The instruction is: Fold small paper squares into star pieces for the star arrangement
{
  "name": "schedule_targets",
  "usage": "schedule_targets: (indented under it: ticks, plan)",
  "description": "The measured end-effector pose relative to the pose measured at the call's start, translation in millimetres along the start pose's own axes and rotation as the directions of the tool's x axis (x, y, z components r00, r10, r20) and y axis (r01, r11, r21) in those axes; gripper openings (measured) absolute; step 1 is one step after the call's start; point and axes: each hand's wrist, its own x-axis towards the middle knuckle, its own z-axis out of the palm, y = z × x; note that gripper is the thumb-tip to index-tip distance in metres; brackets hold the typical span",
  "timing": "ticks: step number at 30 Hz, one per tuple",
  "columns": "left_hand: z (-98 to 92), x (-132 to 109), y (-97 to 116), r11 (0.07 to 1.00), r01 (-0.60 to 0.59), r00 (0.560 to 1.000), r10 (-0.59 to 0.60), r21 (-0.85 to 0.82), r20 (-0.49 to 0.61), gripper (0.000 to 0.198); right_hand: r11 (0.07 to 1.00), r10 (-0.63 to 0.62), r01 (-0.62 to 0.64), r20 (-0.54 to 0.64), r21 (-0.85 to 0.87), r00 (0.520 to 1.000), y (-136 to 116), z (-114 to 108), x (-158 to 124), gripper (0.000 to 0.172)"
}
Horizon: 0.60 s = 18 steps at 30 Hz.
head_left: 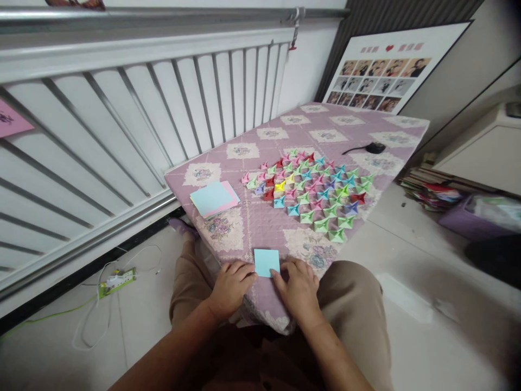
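Note:
A light-blue square of origami paper (267, 262) lies flat at the near end of the table, between my two hands. My left hand (233, 285) has its fingers bent together, their tips at the paper's left edge. On the other side, the thumb of my right hand (299, 285) presses the lower right corner while the other fingers curl on the cloth beside it. To the left rests a stack of coloured paper squares (214, 198), blue on top with pink and yellow edges showing. Rows of small folded paper pieces (313, 187) in many colours stand beyond.
A patterned purple tablecloth (260, 214) covers the table. A small black object with a cable (375, 147) lies at the far right. The white radiator (134, 125) runs along the left, and a photo board (382, 68) leans behind. A power strip (117, 281) sits on the floor.

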Motion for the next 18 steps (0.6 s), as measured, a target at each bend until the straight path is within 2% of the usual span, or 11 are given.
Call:
schedule_targets:
  ticks: [3, 6, 9, 12, 14, 16, 18]
  plan:
    - [4.0, -2.6, 1.4, 0.999, 0.032, 0.999, -0.034, -0.044, -0.039, 0.029, 0.982, 0.052, -0.055, 0.022, 0.181, 0.998, -1.3, 2.1, -0.7, 0.022]
    - [6.8, -4.4, 5.0, 0.986, 0.092, 0.993, -0.101, -0.137, -0.063, 0.032, 0.937, 0.045, -0.053, 0.033, 0.345, 0.998, -2.8, 2.8, -2.6, 0.023]
    - [5.7, -2.5, 11.4, 0.922, 0.221, 0.955, -0.271, -0.319, -0.120, 0.044, 0.900, 0.030, -0.044, 0.041, 0.434, 0.999, -3.5, 2.1, -3.8, 0.026]
    - [1.3, 6.5, 18.1, 0.733, 0.361, 0.831, -0.533, -0.576, -0.158, 0.054, 0.867, 0.038, -0.040, 0.014, 0.498, 0.999, -2.9, 1.2, -4.6, 0.026]
    - [-1.9, 16.0, 20.8, 0.559, 0.418, 0.759, -0.648, -0.717, -0.063, 0.055, 0.841, 0.030, -0.023, -0.003, 0.541, 1.000, -1.7, 1.4, -5.7, 0.026]
    - [-4.2, 26.2, 21.5, 0.388, 0.454, 0.744, -0.661, -0.802, 0.101, 0.054, 0.815, 0.012, -0.008, -0.002, 0.579, 1.000, 0.3, 2.0, -7.3, 0.025]
    - [-5.0, 34.6, 21.1, 0.275, 0.468, 0.759, -0.612, -0.840, 0.223, 0.046, 0.791, -0.006, -0.003, 0.013, 0.612, 1.000, 3.0, 2.2, -8.9, 0.024]
